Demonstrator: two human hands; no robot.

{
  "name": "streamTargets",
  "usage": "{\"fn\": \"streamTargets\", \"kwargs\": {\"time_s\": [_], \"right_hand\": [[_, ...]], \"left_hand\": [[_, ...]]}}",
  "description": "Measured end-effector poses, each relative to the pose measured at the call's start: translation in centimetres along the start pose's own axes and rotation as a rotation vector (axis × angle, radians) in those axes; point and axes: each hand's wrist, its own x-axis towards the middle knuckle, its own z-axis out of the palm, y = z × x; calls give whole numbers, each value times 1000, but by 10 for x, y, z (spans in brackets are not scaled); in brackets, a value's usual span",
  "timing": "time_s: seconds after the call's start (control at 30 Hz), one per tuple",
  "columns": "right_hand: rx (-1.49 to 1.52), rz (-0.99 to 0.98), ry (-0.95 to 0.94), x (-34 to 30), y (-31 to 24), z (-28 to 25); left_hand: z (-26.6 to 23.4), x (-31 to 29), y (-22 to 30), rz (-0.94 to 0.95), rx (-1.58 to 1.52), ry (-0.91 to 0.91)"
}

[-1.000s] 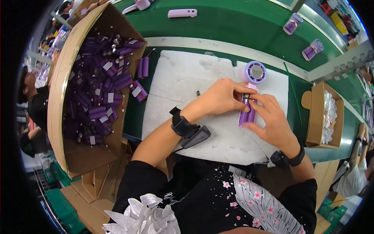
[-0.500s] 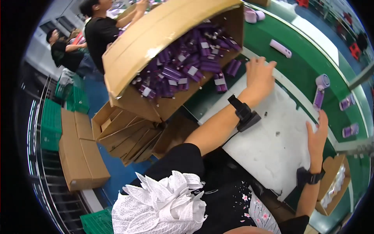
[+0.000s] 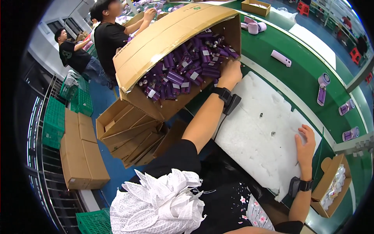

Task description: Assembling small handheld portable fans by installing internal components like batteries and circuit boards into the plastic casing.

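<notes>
Big box (image 3: 171, 33): cardboard, tipped so its open side faces the person; a heap of purple battery packs (image 3: 175, 77) lies inside, many with pale stickers.
Small box (image 3: 321, 208): open, on the right of the green table (image 3: 302, 82), filled with crumpled-looking white pieces (image 3: 334, 189).
Far box (image 3: 253, 10): shallow carton at the top, some pale bits inside.
Left hand (image 3: 232, 73): fingers curled at the big box's near edge, next to the packs; fingertips hidden, so I cannot tell whether it grips one.
Right hand (image 3: 306, 146): open, fingers slightly apart, nothing seen in it, over the right end of the white pad (image 3: 249, 132).
Left arm: stretched forward, black strap at the wrist.
Right arm: bent upward from the lower right, also strapped.
</notes>
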Motion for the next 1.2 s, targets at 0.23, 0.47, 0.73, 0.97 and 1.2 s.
{"fn": "streamTargets", "kwargs": {"time_s": [0.23,0.47,0.73,0.97,1.2], "right_hand": [[250,86,85,-15,6,1],[522,188,-44,-23,28,7],[347,180,77,-20,16,16],[408,228,-77,-23,25,13],[424,275,-71,-29,27,11]], "left_hand": [[-62,-35,87,324,-588,284],[3,-118,197,683,-1083,-678],[41,-144,204,727,-1198,-551],[49,-148,199,773,-1197,-516],[46,-155,201,764,-1186,-522]]}}
